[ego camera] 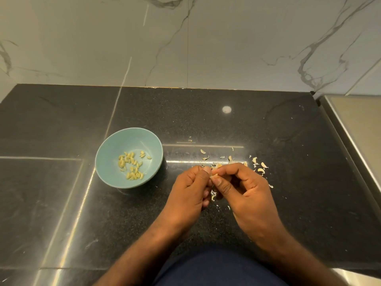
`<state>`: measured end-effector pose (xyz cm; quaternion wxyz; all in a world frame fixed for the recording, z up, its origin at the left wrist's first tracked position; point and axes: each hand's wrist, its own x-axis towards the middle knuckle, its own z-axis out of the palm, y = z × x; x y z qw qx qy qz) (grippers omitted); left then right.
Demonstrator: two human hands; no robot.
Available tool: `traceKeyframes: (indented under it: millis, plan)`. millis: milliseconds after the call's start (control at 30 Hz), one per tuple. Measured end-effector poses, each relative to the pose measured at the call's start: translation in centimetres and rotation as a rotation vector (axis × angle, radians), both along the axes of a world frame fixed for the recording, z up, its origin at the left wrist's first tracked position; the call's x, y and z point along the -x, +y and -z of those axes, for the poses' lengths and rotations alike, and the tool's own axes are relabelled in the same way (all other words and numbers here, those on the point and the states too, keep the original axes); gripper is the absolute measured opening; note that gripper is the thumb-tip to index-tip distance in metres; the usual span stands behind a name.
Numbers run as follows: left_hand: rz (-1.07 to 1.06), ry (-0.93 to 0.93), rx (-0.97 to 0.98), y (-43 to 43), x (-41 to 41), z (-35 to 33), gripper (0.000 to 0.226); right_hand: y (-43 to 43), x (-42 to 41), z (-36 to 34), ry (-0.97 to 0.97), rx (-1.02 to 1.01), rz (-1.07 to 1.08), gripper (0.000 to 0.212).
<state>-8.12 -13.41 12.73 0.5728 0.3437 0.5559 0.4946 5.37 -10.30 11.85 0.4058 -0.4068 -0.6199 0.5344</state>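
Left hand (191, 186) and right hand (239, 186) are both pinching a small pale seed (214, 176) mid-peel. Round teal bowl (115, 149) is holding dozens of shelled kernels (132, 165) already, so probably well along.

Pale blue bowl (107, 162), speckled black counter (206, 120)

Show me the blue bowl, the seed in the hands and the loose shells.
blue bowl (107, 162), head view, bare inner wall at left.
seed (214, 176), head view, its pale visible tip.
loose shells (264, 165), head view, one curved shell at right.
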Motion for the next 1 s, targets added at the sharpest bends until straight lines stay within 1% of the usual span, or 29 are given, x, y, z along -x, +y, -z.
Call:
traceKeyframes:
  millis: [67,133,200,300,367,467,533,600,700,800,867,1000]
  plan:
    - [-0.026,-0.013,0.027,0.2,0.1,0.4,0.035,0.0,-0.1,-0.1,-0.048,-0.089,0.023,0.012]
    - [-0.060,0.006,0.024,0.3,0.3,0.9,0.034,0.2,-0.2,-0.5,-0.034,-0.100,0.055,0.014]
    - [-0.071,0.120,-0.033,0.3,0.5,1.5,0.032,0.8,-0.2,-0.7,0.087,0.039,0.083,0.014]
    - [-0.068,0.293,-0.098,0.5,1.0,2.7,0.022,1.4,-0.2,-0.7,0.321,0.371,0.111,0.018]
    - [-0.074,0.358,-0.085,0.8,1.3,3.6,0.012,1.5,-0.2,-0.4,0.377,0.515,0.107,0.021]
    - [-0.077,0.421,-0.063,0.9,1.6,4.6,0.017,1.7,-0.2,0.0,0.402,0.631,0.112,0.025]
    - [-0.084,0.463,-0.070,0.9,1.7,4.9,0.017,1.8,-0.2,0.3,0.407,0.660,0.123,0.024]
    - [-0.097,0.495,-0.100,0.9,1.8,5.1,0.011,1.8,-0.1,0.3,0.410,0.660,0.133,0.020]
    - [-0.101,0.523,-0.112,1.0,2.1,5.6,0.001,1.9,0.0,0.2,0.418,0.663,0.130,0.026]
    - [-0.129,0.509,-0.032,1.2,2.2,7.2,0.014,2.3,0.4,0.7,0.407,0.731,0.149,0.028]
    - [-0.170,0.456,0.015,1.0,2.3,8.0,0.017,2.5,0.7,1.0,0.402,0.765,0.157,0.029]
    - [-0.199,0.358,-0.079,0.3,1.8,7.6,0.009,2.5,0.9,1.7,0.360,0.724,0.166,0.024]
